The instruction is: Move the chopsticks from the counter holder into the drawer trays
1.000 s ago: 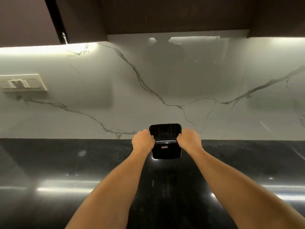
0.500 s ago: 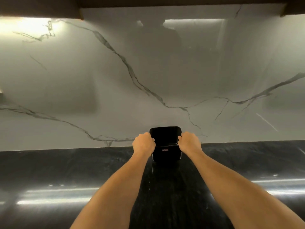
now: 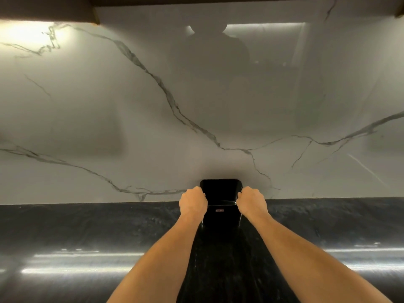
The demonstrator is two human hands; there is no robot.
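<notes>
A glossy black rectangular holder (image 3: 220,199) stands at the back of the dark counter, right against the marble wall. My left hand (image 3: 192,202) grips its left side and my right hand (image 3: 251,201) grips its right side, both arms stretched forward. The holder's open mouth faces me and looks dark inside; no chopsticks are visible in it. A small label sits on its front face. No drawer or tray is in view.
The polished black stone counter (image 3: 87,237) runs the full width, with bright light streaks near its front. A white marble backsplash (image 3: 131,117) with grey veins rises behind it. Dark upper cabinets (image 3: 43,7) hang along the top edge.
The view has shifted right and slightly down, so the wall switch at left has left the frame. The holder sits further back against the wall. Both hands keep their grip on it.
</notes>
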